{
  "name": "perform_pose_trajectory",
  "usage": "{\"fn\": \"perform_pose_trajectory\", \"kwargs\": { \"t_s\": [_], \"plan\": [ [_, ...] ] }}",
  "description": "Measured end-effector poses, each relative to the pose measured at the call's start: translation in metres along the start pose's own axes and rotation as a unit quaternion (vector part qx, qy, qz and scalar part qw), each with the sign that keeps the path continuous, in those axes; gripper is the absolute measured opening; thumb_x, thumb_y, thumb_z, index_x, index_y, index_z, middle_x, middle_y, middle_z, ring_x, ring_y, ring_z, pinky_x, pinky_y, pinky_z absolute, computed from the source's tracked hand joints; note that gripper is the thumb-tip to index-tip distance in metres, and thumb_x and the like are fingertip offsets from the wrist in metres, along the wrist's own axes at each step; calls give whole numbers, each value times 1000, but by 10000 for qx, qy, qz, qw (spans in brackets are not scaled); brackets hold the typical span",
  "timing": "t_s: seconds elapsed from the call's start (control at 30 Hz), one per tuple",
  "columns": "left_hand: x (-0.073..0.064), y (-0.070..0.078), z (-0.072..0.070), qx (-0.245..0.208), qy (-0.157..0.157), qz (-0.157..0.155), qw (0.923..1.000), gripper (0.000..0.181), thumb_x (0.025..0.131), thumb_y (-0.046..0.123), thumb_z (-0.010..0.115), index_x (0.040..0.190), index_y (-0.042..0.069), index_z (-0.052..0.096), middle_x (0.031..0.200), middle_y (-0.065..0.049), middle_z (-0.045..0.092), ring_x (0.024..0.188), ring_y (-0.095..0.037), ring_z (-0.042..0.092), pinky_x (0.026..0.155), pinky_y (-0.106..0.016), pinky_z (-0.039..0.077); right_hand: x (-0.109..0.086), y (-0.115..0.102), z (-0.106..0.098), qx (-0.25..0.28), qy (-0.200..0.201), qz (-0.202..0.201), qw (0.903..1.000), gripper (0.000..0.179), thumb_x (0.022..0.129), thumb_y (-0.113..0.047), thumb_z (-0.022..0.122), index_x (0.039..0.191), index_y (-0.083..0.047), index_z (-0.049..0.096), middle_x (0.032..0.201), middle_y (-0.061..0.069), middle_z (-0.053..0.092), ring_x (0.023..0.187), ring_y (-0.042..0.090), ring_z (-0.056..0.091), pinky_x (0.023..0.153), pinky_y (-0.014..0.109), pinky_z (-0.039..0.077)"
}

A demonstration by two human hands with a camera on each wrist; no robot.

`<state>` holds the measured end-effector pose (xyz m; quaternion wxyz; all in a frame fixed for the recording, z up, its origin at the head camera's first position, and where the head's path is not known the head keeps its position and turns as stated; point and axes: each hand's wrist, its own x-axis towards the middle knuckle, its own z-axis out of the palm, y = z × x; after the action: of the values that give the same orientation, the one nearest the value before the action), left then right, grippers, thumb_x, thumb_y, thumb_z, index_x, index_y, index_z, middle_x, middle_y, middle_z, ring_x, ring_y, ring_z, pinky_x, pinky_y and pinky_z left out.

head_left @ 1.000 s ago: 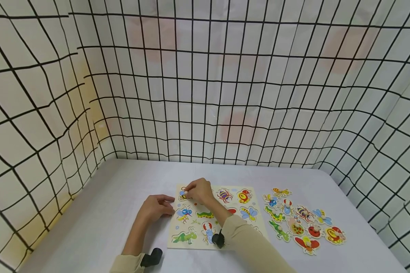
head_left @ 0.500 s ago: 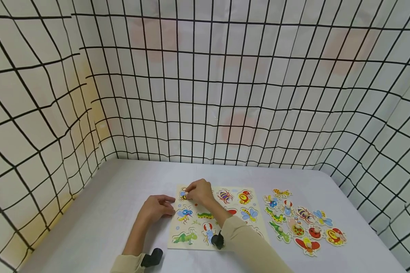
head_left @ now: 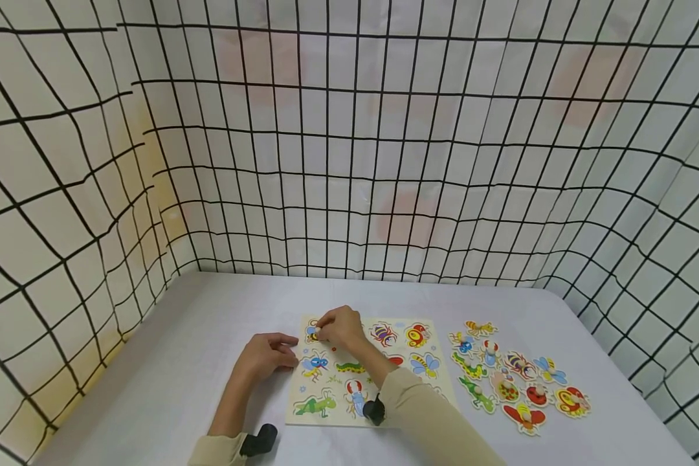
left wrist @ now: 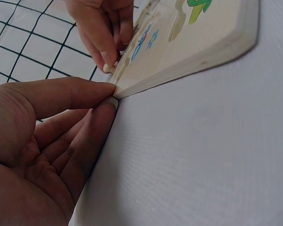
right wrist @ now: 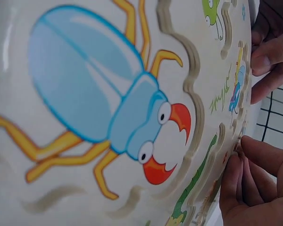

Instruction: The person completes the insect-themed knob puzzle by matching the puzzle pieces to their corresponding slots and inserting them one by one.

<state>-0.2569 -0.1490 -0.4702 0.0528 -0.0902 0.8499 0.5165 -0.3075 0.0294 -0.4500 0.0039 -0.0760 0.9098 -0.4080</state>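
In the head view, a flat puzzle board [head_left: 338, 421] with cut-out insect pictures lies on the table. My right hand [head_left: 340, 327] is at its upper left corner, finger and thumb pinching the small knob of a bee puzzle piece [head_left: 311, 333]. That piece lies over the bee picture, partly hidden by the fingers. The pale knob [left wrist: 108, 68] shows under the fingertips in the left wrist view. My left hand [head_left: 263, 355] rests on the table at the board's left side, its extended fingers touching the edge. A blue beetle picture [right wrist: 94, 80] fills much of the right wrist view.
Right of the board lie several loose knobbed insect pieces, among them a spider [head_left: 520, 366], a grasshopper [head_left: 476, 395], a ladybird [head_left: 537, 394] and a red-winged insect [head_left: 524, 417]. White walls with a black grid [head_left: 349, 175] enclose the table's back and sides.
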Motion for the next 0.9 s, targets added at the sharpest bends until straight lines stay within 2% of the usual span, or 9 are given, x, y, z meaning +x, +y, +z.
{"fn": "perform_pose_trajectory", "kwargs": {
  "t_s": [0.27, 0.47, 0.73, 0.9],
  "plan": [
    [-1, 0, 0, 2, -22, 1, 10000, 39, 77, 4, 82, 116, 5, 74, 80, -6, 69, 68, -18, 64, 67, -27, 57, -4, -2, -7, -12, -96, -21, 10000, 18, 77, -12, 82, 94, -5, 80, 85, 5, 76, 75, 14, 59, 66, 26, 46],
    [1, 0, 0, 76, 18, 24, 10000, 39, 78, 5, 82, 115, 6, 75, 80, -5, 69, 68, -18, 63, 66, -27, 56, -4, 1, -19, 123, -23, -80, 9999, 24, 81, -16, 82, 102, -3, 79, 86, 9, 76, 69, 15, 63, 62, 27, 50],
    [1, 0, 1, 98, 22, 61, 9999, 39, 77, 5, 82, 115, 6, 75, 79, -5, 69, 68, -18, 63, 66, -27, 55, -3, 11, -42, 20, -50, -60, 10000, 22, 84, -16, 81, 101, -4, 78, 87, 8, 75, 67, 15, 63, 60, 27, 49],
    [-1, 1, 0, 112, 41, 21, 9999, 39, 77, 5, 83, 115, 6, 75, 79, -5, 69, 68, -18, 62, 66, -26, 55, -1, 22, -57, -96, 94, -112, 9998, 20, 84, -17, 81, 100, -5, 79, 88, 6, 75, 72, 17, 63, 62, 28, 49]
  ]
}}
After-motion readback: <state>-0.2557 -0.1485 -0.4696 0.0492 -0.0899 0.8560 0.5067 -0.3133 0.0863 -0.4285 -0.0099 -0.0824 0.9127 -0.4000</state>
